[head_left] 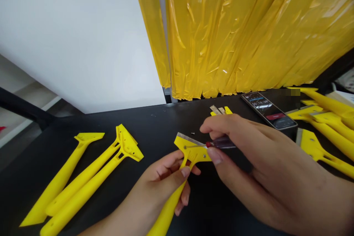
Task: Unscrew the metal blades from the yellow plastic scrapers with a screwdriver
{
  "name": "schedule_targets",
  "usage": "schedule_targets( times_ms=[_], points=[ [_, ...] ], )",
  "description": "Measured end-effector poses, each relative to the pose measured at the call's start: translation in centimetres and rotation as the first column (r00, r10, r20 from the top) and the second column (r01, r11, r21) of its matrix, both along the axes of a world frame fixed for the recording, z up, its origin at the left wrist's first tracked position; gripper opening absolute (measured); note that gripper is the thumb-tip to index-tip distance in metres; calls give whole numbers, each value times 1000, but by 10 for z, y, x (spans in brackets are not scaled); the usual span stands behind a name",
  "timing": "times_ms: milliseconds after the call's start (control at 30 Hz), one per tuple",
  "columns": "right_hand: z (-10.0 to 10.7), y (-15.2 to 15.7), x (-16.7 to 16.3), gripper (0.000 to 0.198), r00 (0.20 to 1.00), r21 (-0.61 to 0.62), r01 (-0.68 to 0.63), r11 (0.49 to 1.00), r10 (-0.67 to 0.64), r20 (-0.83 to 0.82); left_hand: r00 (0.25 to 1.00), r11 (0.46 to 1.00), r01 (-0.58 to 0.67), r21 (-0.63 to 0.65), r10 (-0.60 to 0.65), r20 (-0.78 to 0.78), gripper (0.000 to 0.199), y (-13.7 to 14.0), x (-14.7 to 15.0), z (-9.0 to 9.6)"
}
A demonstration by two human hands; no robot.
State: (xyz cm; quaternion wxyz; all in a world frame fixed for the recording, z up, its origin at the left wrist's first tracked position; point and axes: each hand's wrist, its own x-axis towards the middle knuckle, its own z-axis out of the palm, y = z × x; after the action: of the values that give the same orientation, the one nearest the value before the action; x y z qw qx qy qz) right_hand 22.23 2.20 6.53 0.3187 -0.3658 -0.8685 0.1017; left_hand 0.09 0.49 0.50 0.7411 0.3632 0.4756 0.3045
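Observation:
My left hand (168, 180) is wrapped round the neck of a yellow scraper (193, 149), its wide head facing up and away with a metal blade along the far edge. Two screws sit in that head. In my right hand (265, 169) is a screwdriver (221, 142) with a dark, see-through handle and a red collar. Its thin shaft points left, the tip at the left screw of the head. A small loose screw (193, 133) lies on the black table just beyond the blade. Past my right fingers, metal blade pieces (217, 110) lie by a yellow part, partly hidden.
Several yellow scraper handles (91, 177) lie at the left of the black table (155, 129). More yellow scrapers (329, 118) are piled at the right, beside a phone (268, 110) with a lit screen. Yellow plastic sheeting (235, 37) and a white panel (83, 37) stand behind.

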Motion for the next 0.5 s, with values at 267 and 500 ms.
schedule_targets(
  times_ms=[267,500],
  points=[
    [-1,2,-2,24,998,-15,47,999,-46,36,1000,1000,14,-4,-15,-16,23,3,2,0],
    [-3,2,1,25,1000,12,15,1000,-15,22,999,1000,25,0,-25,-25,23,2,1,0]
  ],
)
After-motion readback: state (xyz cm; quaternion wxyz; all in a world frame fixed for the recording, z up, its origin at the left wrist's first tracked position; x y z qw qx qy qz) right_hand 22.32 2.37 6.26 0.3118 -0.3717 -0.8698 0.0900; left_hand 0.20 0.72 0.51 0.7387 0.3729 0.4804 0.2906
